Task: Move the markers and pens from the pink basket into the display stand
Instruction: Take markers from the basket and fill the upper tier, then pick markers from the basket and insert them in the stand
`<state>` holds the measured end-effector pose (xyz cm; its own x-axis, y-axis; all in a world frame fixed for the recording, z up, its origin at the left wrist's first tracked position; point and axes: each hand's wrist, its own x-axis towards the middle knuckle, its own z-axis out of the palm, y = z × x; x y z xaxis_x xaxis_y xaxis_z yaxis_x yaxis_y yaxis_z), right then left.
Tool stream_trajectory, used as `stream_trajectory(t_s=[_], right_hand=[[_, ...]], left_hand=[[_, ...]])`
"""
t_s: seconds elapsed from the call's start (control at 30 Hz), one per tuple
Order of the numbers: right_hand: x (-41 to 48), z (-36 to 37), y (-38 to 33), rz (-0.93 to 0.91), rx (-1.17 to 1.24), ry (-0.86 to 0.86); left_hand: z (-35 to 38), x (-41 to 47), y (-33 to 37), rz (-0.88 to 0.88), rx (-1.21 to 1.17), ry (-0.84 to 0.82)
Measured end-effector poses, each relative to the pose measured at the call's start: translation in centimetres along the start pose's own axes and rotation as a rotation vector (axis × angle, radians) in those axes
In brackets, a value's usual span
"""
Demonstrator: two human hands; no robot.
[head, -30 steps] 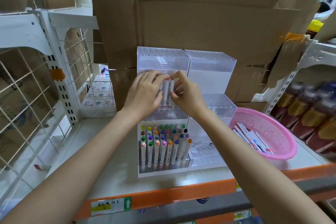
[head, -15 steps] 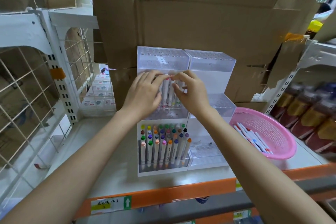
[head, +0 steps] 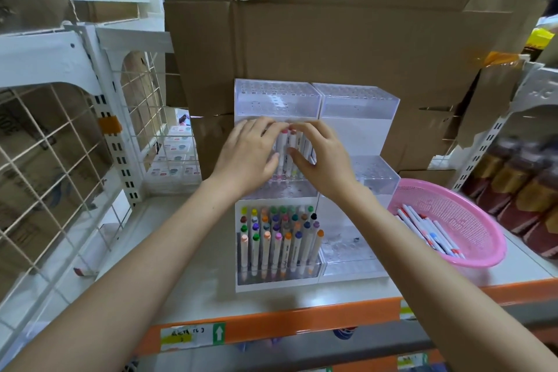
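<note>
The fingers (head: 265,127) of the left hand (head: 246,160) and those of the right hand (head: 324,161) curl from both sides round a small bunch of white markers (head: 287,146), with the thumbs on the barrels. The bunch is held upright at the middle step of the display stand (head: 359,106), in its left column. I cannot tell if the tips sit in the holes, and the print on the barrels is too blurred to read. The lowest step holds coloured-cap markers (head: 277,235). The pink basket (head: 483,254) sits just beside the stand, near the right edge of the shelf (head: 211,287), with pens (head: 428,229) lying inside. On the orange front edge a label (head: 193,337) shows a white arrow on green — its handwriting is not legible.
</note>
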<state>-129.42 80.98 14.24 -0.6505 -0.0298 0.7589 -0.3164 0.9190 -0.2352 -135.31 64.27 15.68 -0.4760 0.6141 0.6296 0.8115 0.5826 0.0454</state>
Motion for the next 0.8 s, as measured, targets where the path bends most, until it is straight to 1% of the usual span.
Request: stream_trajectory(t_s=[0.1,0.2,0.33,0.47,0.7,0.8], right_hand=[[-0.7,-0.6,0.8,-0.009,-0.010,-0.013],[-1.7,-1.5,1.9,0.032,-0.035,-0.037],[-3.6,-3.6,3.7,0.089,-0.076,-0.077],[-5.9,-6.7,6.2,0.155,-0.114,-0.128],[-10.6,-12.8,11.6,0.267,-0.146,-0.234],[-13.1,-14.4,14.6,0.351,-0.150,-0.295]], left_hand=[[0.0,0.5,0.7,-0.009,0.012,-0.013],[0.2,1.1,2.0,-0.002,0.030,0.001],[1.5,1.8,5.5,0.040,0.032,-0.004],[3.6,2.8,9.3,0.100,-0.059,-0.053],[8.2,4.9,16.8,0.111,-0.182,-0.183],[9.9,5.6,19.8,0.150,-0.224,-0.210]])
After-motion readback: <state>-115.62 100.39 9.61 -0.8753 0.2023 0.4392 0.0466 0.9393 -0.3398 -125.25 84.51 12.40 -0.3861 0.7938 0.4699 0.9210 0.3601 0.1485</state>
